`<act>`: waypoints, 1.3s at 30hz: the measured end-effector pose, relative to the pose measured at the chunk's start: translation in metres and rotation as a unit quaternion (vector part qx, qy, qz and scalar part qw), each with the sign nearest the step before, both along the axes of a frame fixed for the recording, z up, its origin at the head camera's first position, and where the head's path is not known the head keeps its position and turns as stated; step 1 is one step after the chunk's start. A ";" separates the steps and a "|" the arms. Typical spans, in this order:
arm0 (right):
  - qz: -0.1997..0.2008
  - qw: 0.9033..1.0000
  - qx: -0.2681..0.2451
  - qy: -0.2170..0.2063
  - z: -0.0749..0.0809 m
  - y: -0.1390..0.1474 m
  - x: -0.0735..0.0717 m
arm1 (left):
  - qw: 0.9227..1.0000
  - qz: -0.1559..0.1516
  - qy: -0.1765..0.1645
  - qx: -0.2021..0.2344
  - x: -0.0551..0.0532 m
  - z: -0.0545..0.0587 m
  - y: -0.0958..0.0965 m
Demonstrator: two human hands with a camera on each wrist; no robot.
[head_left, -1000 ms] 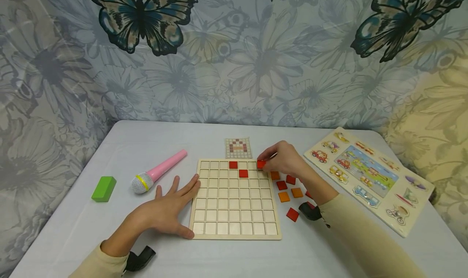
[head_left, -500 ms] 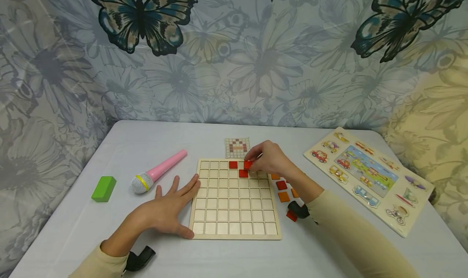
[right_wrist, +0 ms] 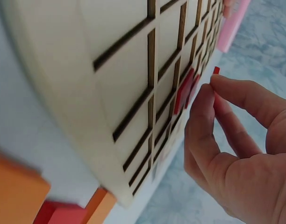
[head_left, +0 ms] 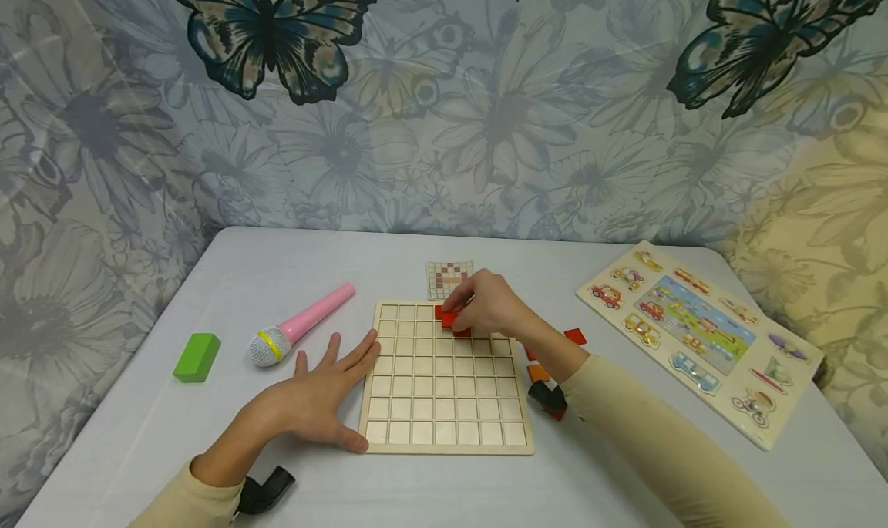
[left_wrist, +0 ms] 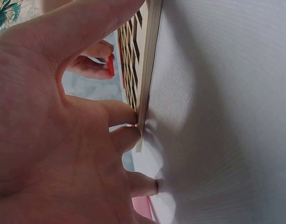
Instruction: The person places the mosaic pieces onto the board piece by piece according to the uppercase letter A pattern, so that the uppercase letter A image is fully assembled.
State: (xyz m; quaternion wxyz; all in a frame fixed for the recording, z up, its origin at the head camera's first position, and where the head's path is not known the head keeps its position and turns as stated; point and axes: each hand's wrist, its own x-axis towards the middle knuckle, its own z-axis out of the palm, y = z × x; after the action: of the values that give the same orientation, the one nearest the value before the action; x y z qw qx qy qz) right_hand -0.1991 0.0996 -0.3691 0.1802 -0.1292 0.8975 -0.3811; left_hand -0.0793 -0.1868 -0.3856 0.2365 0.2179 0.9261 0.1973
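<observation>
Thumb and fingers of the right hand (head_left: 489, 304) pinch a red tile (head_left: 449, 320) above the grid board (head_left: 444, 388); the left hand (head_left: 315, 401), fingers apart, touches the board's left edge.

The left sleeve (head_left: 187, 505) and right sleeve (head_left: 666, 443) are plain, pale beige-yellow, ending near the wrists. Beside them sit a left wrist mount (head_left: 266, 492) and right wrist mount (head_left: 546, 396), both smooth, black and curved. The left hand (head_left: 319, 399) and right hand (head_left: 488, 304) are bare.
</observation>
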 end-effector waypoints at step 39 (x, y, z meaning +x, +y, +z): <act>0.065 0.995 0.070 0.041 -0.003 -0.045 -0.001 | 1.000 0.000 -0.003 -0.004 -0.001 -0.001 0.000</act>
State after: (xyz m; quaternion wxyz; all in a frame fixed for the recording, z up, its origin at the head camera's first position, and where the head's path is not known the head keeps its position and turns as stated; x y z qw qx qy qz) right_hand -0.1997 0.0551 -0.3725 0.1761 -0.1898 0.9184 -0.2992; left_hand -0.0806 -0.1868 -0.3861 0.2398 0.2165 0.9263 0.1938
